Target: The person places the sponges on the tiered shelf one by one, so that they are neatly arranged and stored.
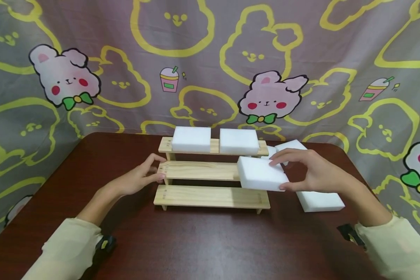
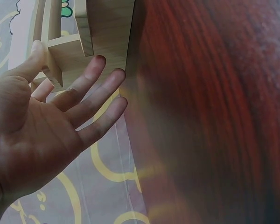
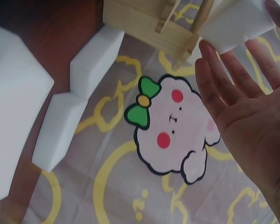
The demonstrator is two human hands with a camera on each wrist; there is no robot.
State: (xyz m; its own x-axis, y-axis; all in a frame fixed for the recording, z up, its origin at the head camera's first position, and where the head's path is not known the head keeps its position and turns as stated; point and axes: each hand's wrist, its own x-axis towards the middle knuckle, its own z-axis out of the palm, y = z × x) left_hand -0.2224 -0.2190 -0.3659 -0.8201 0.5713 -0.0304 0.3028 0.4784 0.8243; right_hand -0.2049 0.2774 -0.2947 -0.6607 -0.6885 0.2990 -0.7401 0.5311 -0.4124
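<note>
A three-tier wooden step rack [image 1: 210, 196] stands on the table. My left hand [image 1: 134, 179] grips the left end of its middle tier between thumb and index finger; in the left wrist view the other fingers [image 2: 97, 101] stretch out loosely. My right hand [image 1: 309, 171] pinches a white foam block [image 1: 260, 173] by its right side, thumb at the near corner and fingers on top. The block is tilted over the right end of the middle tier. In the right wrist view, this block [image 3: 240, 23] shows beyond the fingertips. Two white blocks [image 1: 191, 139] lie on the top tier.
Right of the rack, several more white foam blocks [image 1: 320, 203] lie on the dark reddish-brown table [image 1: 210, 241], partly behind the right hand. A patterned curtain [image 1: 210, 70] hangs behind the table's far edge.
</note>
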